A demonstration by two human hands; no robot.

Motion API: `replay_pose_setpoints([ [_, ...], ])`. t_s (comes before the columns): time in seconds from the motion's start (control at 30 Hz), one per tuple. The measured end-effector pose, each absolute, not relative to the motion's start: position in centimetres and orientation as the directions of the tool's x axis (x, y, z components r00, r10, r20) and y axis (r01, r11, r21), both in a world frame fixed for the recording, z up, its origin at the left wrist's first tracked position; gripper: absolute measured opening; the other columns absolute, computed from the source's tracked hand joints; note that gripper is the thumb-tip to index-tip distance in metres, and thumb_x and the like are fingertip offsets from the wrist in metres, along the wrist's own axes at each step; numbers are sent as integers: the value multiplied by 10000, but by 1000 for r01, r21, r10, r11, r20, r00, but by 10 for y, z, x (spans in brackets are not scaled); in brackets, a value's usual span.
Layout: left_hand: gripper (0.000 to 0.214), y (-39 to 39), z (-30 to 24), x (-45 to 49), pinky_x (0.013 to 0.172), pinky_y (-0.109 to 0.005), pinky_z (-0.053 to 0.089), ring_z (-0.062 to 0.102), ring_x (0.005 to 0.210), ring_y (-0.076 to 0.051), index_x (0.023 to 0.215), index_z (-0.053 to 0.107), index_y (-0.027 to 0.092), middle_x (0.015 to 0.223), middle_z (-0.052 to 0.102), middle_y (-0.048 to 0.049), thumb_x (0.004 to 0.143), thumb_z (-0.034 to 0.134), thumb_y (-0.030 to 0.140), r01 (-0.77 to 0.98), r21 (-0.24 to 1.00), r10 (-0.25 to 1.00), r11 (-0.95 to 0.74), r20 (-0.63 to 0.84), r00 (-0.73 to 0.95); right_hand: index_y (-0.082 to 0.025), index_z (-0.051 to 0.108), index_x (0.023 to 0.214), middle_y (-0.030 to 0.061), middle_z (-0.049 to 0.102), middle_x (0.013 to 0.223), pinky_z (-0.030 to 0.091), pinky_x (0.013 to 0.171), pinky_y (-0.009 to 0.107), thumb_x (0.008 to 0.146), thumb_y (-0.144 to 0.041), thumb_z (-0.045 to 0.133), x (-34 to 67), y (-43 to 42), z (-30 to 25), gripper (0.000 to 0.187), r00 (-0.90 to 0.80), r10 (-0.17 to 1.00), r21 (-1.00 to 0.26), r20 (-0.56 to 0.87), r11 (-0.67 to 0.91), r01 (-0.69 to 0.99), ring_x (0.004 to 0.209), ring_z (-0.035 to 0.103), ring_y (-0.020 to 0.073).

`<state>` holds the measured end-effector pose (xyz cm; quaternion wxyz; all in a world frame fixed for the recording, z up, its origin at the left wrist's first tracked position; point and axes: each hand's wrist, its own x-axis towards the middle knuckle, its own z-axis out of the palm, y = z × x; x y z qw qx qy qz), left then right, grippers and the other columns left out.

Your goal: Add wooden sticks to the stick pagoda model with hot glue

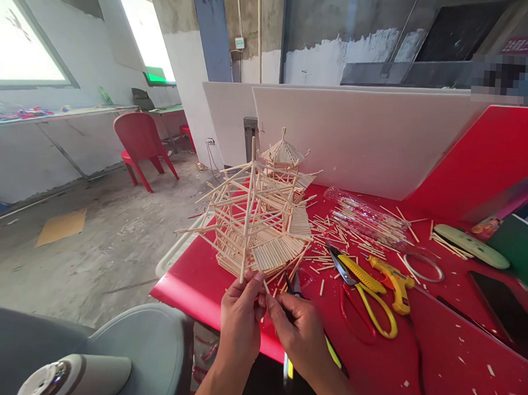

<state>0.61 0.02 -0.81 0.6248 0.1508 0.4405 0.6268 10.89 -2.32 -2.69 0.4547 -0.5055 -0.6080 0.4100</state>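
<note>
My left hand (243,306) is closed, thumb and fingers pinching a thin wooden stick (265,287) at the near side of the stick model. My right hand (298,328) pinches the same stick's near end. Tucked in that right hand is a pair of pliers (334,352) with black and yellow handles, its dark jaws poking out past the fingers. Just beyond stands a pavilion model (278,253) built from wooden sticks, with an open roof frame. One long upright stick (247,220) ends right at my left fingertips; whether they grip it is unclear.
On the red tabletop (415,362) lie loose sticks (333,231), a plastic bag of sticks (374,219), scissors (365,293), a yellow utility knife (361,274), a yellow glue gun (395,283) and a phone (507,311). A grey stool (148,339) stands left; white boards (361,138) rise behind.
</note>
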Motion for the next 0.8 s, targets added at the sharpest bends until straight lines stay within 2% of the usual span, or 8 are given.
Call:
replay_pose_setpoints([
  [0.17, 323, 0, -11, 6, 412, -152, 328, 423, 451, -37, 723, 704, 132, 553, 557, 43, 540, 919, 291, -646, 749, 914, 147, -352, -200, -190, 448, 614, -54, 412, 553, 261, 526, 236, 965, -451, 479, 108, -23, -31, 438, -69, 985, -941, 155, 169, 293, 545, 372, 89],
  [0.4, 307, -10, -20, -1, 499, -164, 439, 533, 529, -67, 765, 765, 142, 635, 657, 2, 564, 917, 316, -584, 799, 928, 145, -314, -200, -189, 532, 675, -33, 514, 625, 337, 603, 236, 1013, -423, 404, 121, -38, -30, 430, -165, 971, -918, 175, 222, 329, 607, 487, 104],
  [0.5, 296, -20, -23, -1, 576, -171, 492, 598, 604, -89, 778, 772, 148, 679, 698, -16, 586, 910, 326, -537, 830, 935, 152, -297, -195, -200, 570, 710, -21, 553, 663, 369, 621, 237, 1020, -405, 399, 142, -50, -41, 409, -168, 972, -862, 165, 225, 454, 635, 529, 113],
  [0.57, 303, -27, -24, 2, 581, -191, 514, 625, 612, -110, 758, 766, 145, 667, 706, -26, 584, 909, 347, -507, 841, 944, 186, -296, -145, -211, 646, 851, 11, 624, 783, 421, 688, 258, 999, -388, 446, 157, -56, -53, 305, -104, 975, -767, 195, 217, 604, 729, 583, 147],
  [0.63, 329, -32, -25, 8, 552, -221, 529, 640, 582, -132, 747, 754, 144, 641, 703, -28, 571, 911, 373, -490, 839, 945, 237, -317, -85, -208, 659, 1086, 72, 656, 1004, 464, 817, 330, 941, -334, 533, 167, -60, -65, 230, -60, 972, -628, 227, 193, 753, 914, 613, 217],
  [0.73, 365, -35, -28, 15, 509, -251, 535, 648, 531, -149, 756, 728, 144, 626, 691, -17, 561, 910, 393, -477, 823, 931, 308, -363, -26, -164, 574, 1315, 153, 593, 1214, 460, 941, 455, 820, -187, 601, 173, -63, -76, 496, -45, 981, -462, 190, 130, 878, 1101, 569, 318],
  [0.8, 370, -35, -30, 19, 479, -249, 522, 632, 494, -142, 762, 714, 141, 614, 675, -7, 572, 903, 397, -457, 826, 927, 331, -374, -3, -142, 531, 1379, 182, 584, 1231, 459, 960, 483, 787, -111, 573, 174, -63, -78, 595, -17, 994, -434, 105, 61, 899, 1126, 565, 342],
])
